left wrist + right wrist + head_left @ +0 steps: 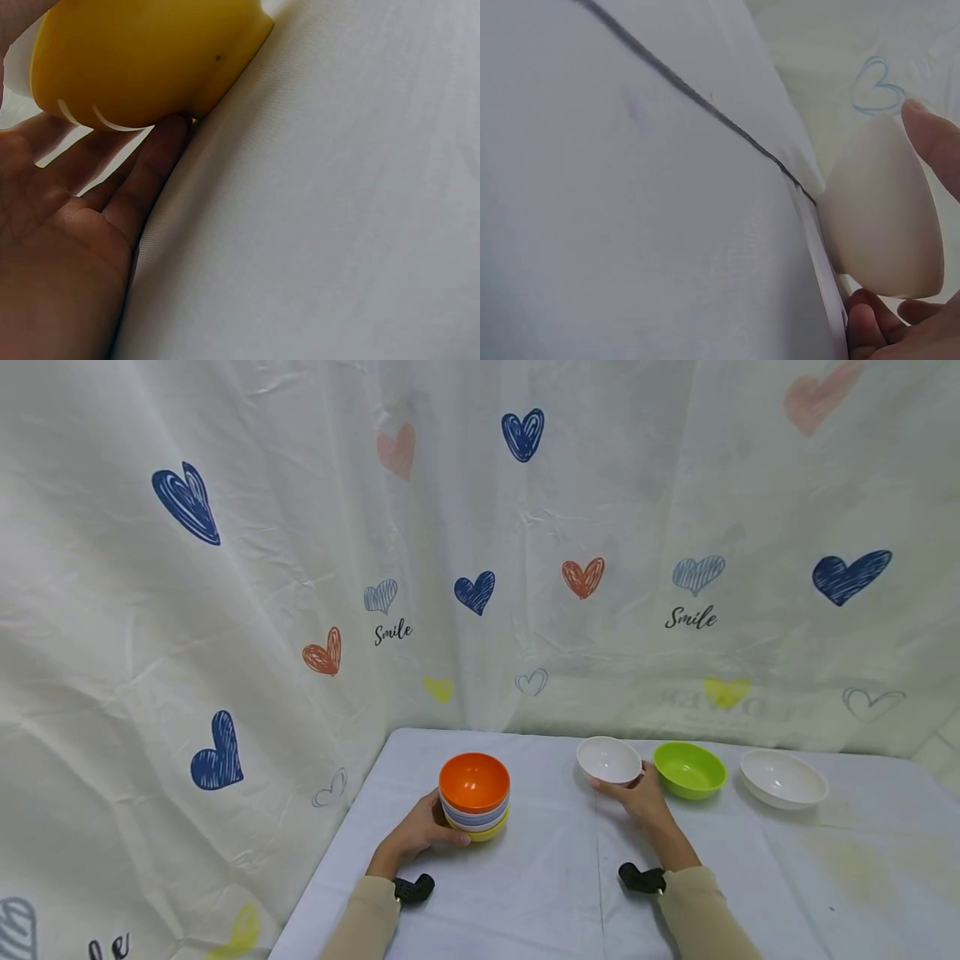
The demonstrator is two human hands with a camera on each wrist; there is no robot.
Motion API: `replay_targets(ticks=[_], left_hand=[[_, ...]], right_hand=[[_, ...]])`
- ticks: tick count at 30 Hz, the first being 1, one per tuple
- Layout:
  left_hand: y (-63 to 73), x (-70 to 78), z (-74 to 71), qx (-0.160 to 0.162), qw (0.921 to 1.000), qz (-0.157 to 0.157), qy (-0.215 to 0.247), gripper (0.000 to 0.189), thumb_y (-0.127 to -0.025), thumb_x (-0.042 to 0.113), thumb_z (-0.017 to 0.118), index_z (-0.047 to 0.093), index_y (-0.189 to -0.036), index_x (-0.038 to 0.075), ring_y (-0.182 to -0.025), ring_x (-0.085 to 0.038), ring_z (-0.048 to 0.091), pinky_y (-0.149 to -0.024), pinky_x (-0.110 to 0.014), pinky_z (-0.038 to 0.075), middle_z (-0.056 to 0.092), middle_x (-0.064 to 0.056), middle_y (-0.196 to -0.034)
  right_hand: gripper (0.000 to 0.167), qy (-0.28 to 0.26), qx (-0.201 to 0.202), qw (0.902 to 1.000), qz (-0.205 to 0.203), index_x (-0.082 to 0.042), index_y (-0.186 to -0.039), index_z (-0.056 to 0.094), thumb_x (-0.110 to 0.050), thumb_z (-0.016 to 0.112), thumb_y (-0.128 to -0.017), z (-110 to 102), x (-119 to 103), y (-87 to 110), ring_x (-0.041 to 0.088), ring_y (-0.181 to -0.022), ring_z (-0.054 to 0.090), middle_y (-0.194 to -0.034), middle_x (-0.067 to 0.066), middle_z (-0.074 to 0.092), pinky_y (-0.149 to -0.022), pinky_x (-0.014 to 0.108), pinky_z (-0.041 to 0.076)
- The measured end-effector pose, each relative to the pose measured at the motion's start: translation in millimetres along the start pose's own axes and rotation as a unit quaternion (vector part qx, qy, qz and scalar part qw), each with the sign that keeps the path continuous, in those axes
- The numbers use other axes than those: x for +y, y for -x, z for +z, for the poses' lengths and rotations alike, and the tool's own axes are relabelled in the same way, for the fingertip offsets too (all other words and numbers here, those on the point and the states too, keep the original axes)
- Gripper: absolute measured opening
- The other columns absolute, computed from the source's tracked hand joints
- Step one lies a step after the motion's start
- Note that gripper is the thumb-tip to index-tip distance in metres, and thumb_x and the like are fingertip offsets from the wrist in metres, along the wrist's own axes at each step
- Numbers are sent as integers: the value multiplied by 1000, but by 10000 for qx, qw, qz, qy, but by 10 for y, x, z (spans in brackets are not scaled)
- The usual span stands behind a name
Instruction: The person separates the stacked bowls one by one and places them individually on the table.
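My left hand [420,831] curls round the left side of a stack of bowls on the white-covered table. An orange bowl [474,782] tops the stack, with pale blue and white bowls [483,818] nested below it. At the bottom sits a yellow bowl [142,60], which fills the top of the left wrist view; fingers [154,161] reach in at its side near the cloth. Farther right, my right hand [637,793] grips a white bowl [609,762] by its near right side. In the right wrist view, thumb and fingers straddle this white bowl [881,217].
Just right of my right hand stands a green bowl [690,770]. Beyond it is a wider, shallow white bowl [783,779]. The table [547,893] carries a creased white cloth, and a curtain with printed hearts [480,527] hangs along its back and left sides.
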State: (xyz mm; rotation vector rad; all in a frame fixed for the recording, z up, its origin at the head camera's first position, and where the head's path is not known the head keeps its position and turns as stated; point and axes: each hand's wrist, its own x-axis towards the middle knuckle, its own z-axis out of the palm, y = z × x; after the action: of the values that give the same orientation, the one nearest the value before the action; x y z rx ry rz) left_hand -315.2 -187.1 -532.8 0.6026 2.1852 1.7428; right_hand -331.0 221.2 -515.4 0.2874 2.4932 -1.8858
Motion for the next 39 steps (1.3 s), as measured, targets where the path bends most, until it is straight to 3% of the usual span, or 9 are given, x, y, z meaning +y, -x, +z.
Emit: replay_targets(ticks=[10,16,20,24,31,39], left_hand=[[1,-9,-6,-33,10000,26,33,85,-78,9,89,45,-149,27,-131,-21,55,-116,-35,41,57,0,-146],[-5,2,-13,-63,9999,33,98,85,-77,9,90,46,-148,26,-131,-21,55,-116,-33,42,57,-1,-146],[-6,12,-14,-74,9999,23,123,85,-77,9,90,46,-148,25,-131,-21,55,-116,-33,42,57,-1,-146],[-8,8,-15,-80,9999,35,117,86,-77,9,90,46,-149,25,-131,-21,55,-116,-33,42,57,-1,-146],[-18,3,-24,-92,9999,59,121,86,-78,10,90,45,-149,27,-132,-21,54,-118,-36,40,56,0,-148],[-14,-4,-21,-117,9998,54,122,87,-78,11,89,44,-150,28,-133,-21,53,-121,-44,38,55,0,-148]], right_hand=[[121,35,-212,9993,302,2,-159,-9,-37,80,-88,-54,-74,144,48,-149,24,-162,37,15,-123,59,27],[117,397,223,9980,435,7,-159,-4,-38,78,-89,-43,-238,276,51,-146,24,-159,38,15,-121,62,29],[109,705,585,9955,242,7,-158,6,-39,76,-89,-24,-372,373,49,-143,25,-156,37,20,-118,63,32],[101,709,703,9950,-41,5,-157,16,-40,77,-89,9,-504,461,46,-138,32,-154,31,27,-115,59,37],[86,186,113,9970,-746,-1,-152,27,-37,76,-92,146,-739,610,37,-137,38,-153,21,35,-112,48,39],[71,135,-738,9868,-1433,-6,-145,40,-35,78,-91,487,-825,664,33,-136,44,-147,13,47,-113,48,37]])
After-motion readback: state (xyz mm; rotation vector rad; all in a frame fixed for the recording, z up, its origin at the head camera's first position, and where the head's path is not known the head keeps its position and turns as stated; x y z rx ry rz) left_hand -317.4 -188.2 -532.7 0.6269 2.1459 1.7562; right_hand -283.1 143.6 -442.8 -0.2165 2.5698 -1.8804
